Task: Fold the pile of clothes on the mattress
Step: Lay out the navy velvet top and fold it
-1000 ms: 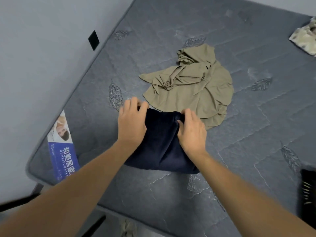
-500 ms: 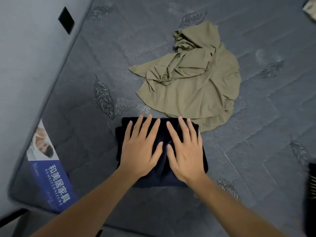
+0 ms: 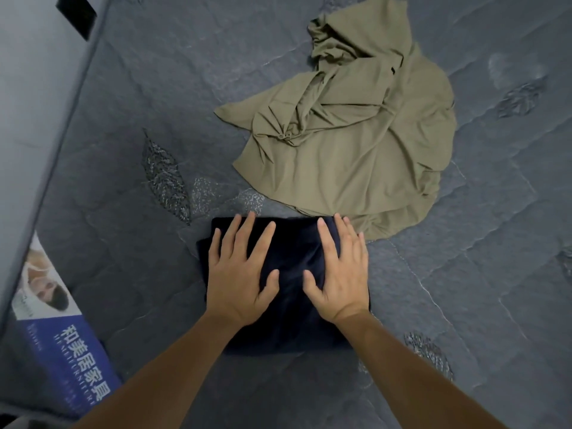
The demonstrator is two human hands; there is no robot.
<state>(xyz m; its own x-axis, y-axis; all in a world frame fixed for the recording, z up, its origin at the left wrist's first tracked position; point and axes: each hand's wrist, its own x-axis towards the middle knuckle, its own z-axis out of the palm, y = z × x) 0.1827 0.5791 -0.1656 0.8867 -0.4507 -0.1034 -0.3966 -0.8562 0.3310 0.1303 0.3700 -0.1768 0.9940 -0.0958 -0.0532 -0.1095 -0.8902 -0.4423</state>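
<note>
A dark navy garment (image 3: 294,252), folded into a compact rectangle, lies on the grey quilted mattress (image 3: 464,289). My left hand (image 3: 241,274) lies flat on its left half, fingers spread and straight. My right hand (image 3: 340,270) presses flat on its right half, fingers straight. Just beyond the navy piece sprawls a crumpled olive-green garment (image 3: 349,140), its near edge touching the navy one.
A blue and white label (image 3: 58,329) is on the mattress's left side edge. The pale wall (image 3: 31,72) runs along the left, with a small black square (image 3: 75,10) on it. Bare mattress surface stretches to the right.
My hands went from gripping the navy garment's far edge to lying flat on its top, then slid apart toward its sides. The view has tilted closer to the mattress.
</note>
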